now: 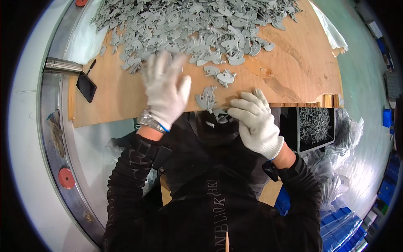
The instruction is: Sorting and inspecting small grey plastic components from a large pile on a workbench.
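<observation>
My left hand [166,90], in a white knitted glove, is over the wooden table at the near edge of a large pile of grey curved plastic parts [180,31]. Its fingers are spread and smeared by motion; I see nothing held. Gloved in the same way, my right hand [256,122] lies at the table's front edge with fingers stretched out and slightly bent. Grey parts [219,113] sit just beside its fingertips, partly past the edge above a dark space. Two small clusters, one nearer [205,98] and one farther [226,77], lie between the hands and the pile.
A black phone-like device [86,87] lies on the table's left, beside a metal cylinder [63,66]. Below the table at right stands a black bin [299,130] of small grey pieces. Clear plastic bags [350,130] and blue crates [342,229] are on the right.
</observation>
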Demonstrator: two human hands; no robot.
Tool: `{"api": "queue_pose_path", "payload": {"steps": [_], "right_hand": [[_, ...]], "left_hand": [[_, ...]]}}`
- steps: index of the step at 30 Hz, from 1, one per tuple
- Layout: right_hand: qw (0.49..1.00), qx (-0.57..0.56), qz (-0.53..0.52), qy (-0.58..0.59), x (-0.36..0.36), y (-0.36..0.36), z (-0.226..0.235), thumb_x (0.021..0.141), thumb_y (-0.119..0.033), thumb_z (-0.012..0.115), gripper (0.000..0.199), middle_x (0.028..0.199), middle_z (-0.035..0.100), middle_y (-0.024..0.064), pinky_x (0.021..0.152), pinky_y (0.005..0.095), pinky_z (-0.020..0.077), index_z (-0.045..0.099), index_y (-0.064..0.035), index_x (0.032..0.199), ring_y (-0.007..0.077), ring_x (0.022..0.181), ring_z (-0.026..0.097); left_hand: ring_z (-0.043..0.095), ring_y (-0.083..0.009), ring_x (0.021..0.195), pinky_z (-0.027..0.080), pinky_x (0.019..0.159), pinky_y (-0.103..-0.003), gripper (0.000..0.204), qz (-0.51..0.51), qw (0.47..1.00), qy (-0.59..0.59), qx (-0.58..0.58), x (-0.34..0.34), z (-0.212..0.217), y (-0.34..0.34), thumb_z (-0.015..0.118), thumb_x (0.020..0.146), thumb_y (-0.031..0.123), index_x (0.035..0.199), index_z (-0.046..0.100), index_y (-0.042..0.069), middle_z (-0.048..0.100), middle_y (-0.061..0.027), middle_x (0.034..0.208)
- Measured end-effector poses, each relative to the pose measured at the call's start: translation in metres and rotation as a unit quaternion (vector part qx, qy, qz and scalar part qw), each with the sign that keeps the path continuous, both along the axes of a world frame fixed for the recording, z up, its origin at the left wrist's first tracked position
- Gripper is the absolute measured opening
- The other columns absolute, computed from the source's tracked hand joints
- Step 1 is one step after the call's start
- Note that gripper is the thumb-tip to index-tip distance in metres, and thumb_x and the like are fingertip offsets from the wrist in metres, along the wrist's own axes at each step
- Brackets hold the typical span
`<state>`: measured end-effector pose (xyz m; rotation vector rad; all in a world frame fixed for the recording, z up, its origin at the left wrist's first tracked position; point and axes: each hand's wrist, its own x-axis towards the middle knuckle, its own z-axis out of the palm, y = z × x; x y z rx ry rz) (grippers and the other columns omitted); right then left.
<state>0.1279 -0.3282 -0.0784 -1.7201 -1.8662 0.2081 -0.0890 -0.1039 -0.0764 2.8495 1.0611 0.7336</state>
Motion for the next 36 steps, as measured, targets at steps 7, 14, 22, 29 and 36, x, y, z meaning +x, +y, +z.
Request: {"api": "queue_pose_path", "payload": {"steps": [7,14,22,29,36], "right_hand": [[0.969,0.061,-0.227,0.079,0.075,0.060,0.015,0.093,-0.017,0.074,0.049,0.157,0.060,0.0278,0.127,0.0652,0.0387,0.070,-0.0062,0.141,0.0471,0.149,0.055],[0.964,0.018,-0.253,-0.085,0.072,0.090,-0.001,0.096,-0.047,0.075,0.066,0.159,0.058,0.0239,0.130,0.0641,0.0298,0.067,-0.0079,0.148,0.0499,0.150,0.048],[0.980,0.048,-0.180,-0.070,0.045,0.071,-0.002,0.096,-0.037,0.076,0.059,0.157,0.059,0.0194,0.128,0.0620,0.0325,0.067,-0.0069,0.146,0.0464,0.146,0.049],[0.965,0.041,-0.239,-0.104,0.034,0.052,0.001,0.096,-0.036,0.076,0.056,0.153,0.062,0.0186,0.123,0.0622,0.0374,0.069,-0.0087,0.144,0.0457,0.142,0.053],[0.974,0.120,-0.189,-0.037,0.039,0.083,-0.003,0.088,-0.028,0.076,0.044,0.138,0.068,0.0185,0.109,0.0599,0.0483,0.074,-0.0077,0.127,0.0421,0.125,0.063]], "left_hand": [[0.034,-0.0580,0.159,0.020,0.131,-0.076,0.079,-0.027,0.992,0.023,-0.120,0.021,-0.015,0.013,0.067,0.104,0.060,0.170,0.047,0.021,0.042,-0.0281,0.174],[0.034,-0.0552,0.160,0.017,0.133,-0.072,0.073,-0.116,0.987,0.094,-0.064,0.057,-0.001,-0.019,0.067,0.105,0.056,0.166,0.053,0.019,0.045,-0.0265,0.172],[0.032,-0.0512,0.162,0.016,0.134,-0.070,0.065,-0.088,0.990,0.072,-0.078,0.060,-0.001,-0.022,0.066,0.105,0.053,0.159,0.060,0.018,0.047,-0.0220,0.171],[0.038,-0.0506,0.159,0.024,0.132,-0.068,0.060,-0.128,0.987,0.052,-0.084,0.065,0.004,-0.024,0.070,0.104,0.047,0.154,0.063,0.015,0.051,-0.0237,0.166],[0.049,-0.0501,0.150,0.037,0.126,-0.061,0.050,-0.115,0.990,0.064,-0.046,0.064,-0.004,-0.004,0.072,0.104,0.032,0.148,0.067,0.009,0.055,-0.0254,0.164]]}}
